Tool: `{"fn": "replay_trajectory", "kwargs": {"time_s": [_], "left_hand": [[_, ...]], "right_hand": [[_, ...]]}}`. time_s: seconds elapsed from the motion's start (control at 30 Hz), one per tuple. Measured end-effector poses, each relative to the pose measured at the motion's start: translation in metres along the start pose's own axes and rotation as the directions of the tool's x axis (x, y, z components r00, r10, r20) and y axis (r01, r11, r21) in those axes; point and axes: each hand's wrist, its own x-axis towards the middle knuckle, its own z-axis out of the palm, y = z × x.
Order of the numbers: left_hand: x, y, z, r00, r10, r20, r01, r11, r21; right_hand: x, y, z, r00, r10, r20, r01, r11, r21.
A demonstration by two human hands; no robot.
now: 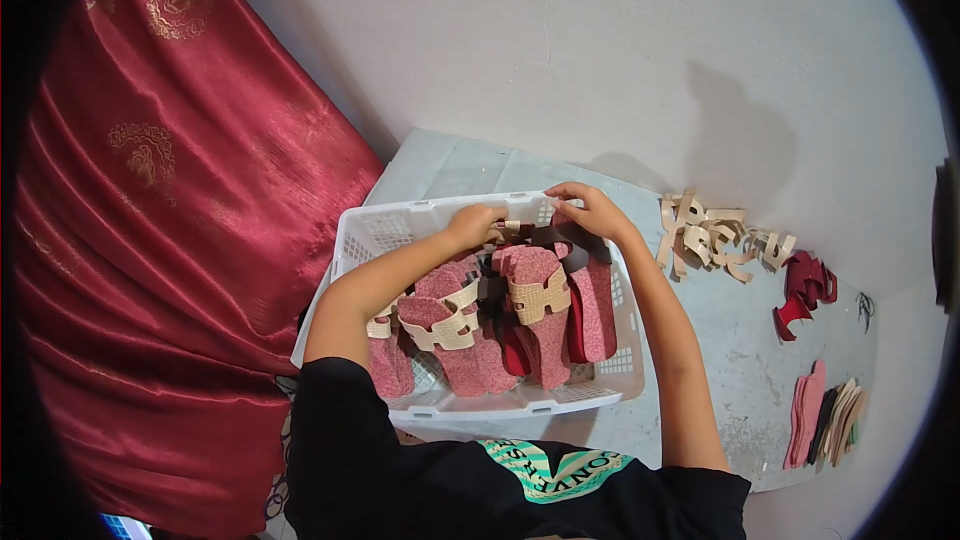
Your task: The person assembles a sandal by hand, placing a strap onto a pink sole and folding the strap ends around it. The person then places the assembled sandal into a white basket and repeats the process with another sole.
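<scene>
A white plastic basket [480, 405] stands on the grey table, holding several pink sandals [465, 360] with beige or dark straps. My left hand [475, 227] is at the basket's far side, its fingers curled by a beige strap; what they hold, if anything, is hidden. Over the far right part of the basket, my right hand [587, 210] has its fingers bent near the rim, above a sandal with a dark strap [572, 240]. Its thumb and fingers are apart, and nothing shows between them.
Beige strap pieces [715, 240] lie in a pile on the table [700, 330] to the right, with dark red straps [802, 285] beyond. Pink, black and beige soles [805, 415] lie near the right edge. A red curtain [180, 240] hangs at the left, by a pale wall.
</scene>
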Motion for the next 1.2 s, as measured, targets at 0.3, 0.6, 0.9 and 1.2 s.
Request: {"fn": "replay_trajectory", "kwargs": {"time_s": [0.3,0.6,0.9,1.2], "left_hand": [[-0.001,0.009,-0.014,0.997,0.047,0.053,-0.046,0.999,-0.026],[-0.002,0.014,-0.044,0.981,0.126,0.149,-0.128,0.992,0.005],[-0.01,0.065,-0.106,0.985,0.17,-0.024,-0.17,0.985,0.006],[-0.002,0.23,-0.084,0.946,0.266,-0.187,-0.302,0.933,-0.197]], "right_hand": [[-0.016,0.0,-0.006,0.997,-0.062,-0.047,0.062,0.998,0.006],[-0.028,0.005,-0.008,0.993,-0.078,-0.088,0.08,0.997,0.022],[-0.06,0.004,-0.024,0.978,-0.088,-0.189,0.104,0.992,0.075],[-0.189,-0.026,-0.03,0.916,-0.042,-0.398,0.123,0.976,0.179]]}}
